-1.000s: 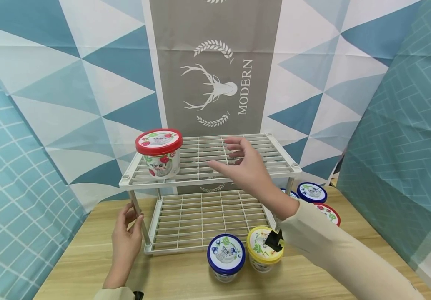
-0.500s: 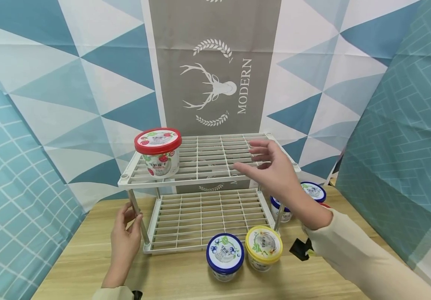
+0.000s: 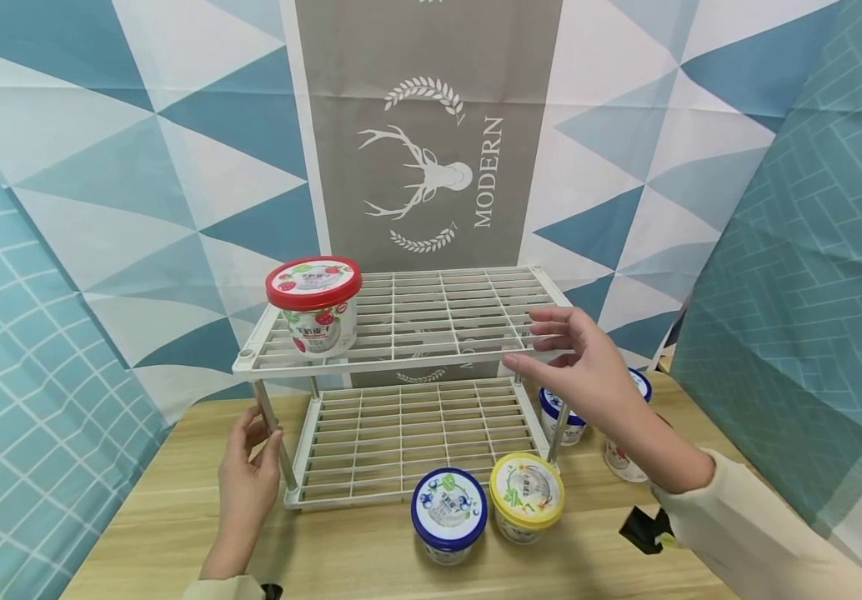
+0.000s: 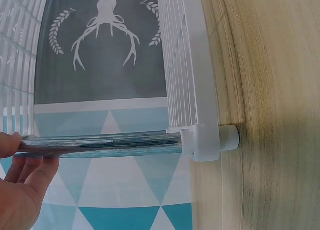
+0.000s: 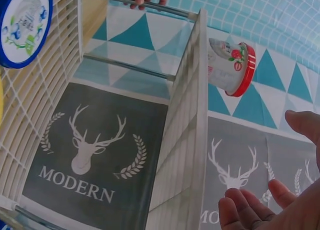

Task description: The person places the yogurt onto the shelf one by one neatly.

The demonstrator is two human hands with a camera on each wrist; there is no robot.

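Observation:
My left hand (image 3: 249,475) holds the front left metal post (image 4: 110,145) of a white two-tier wire rack (image 3: 401,364), thumb and fingers on either side of it. On the upper shelf's left end stands a tub with a red lid (image 3: 314,287) and strawberry pictures. Fingers spread and nothing between them, my right hand (image 3: 584,362) hovers by the upper shelf's front right corner. A blue-lidded tub (image 3: 449,510) and a yellow-lidded tub (image 3: 527,492) stand on the table just before the lower shelf. The right wrist view shows my right hand (image 5: 280,195) beside the upper shelf, apart from the red-lidded tub.
Right of the rack, a blue-lidded tub (image 3: 564,427) stands close to the right posts. Another blue lid (image 3: 640,384) and a further tub (image 3: 621,462) are partly hidden by my right arm. Patterned cloth (image 3: 236,167) hangs behind the wooden table (image 3: 356,562).
My right hand has moved right and down, from over the upper shelf's middle to its right front corner, fingers still spread. My left hand has stayed on the post.

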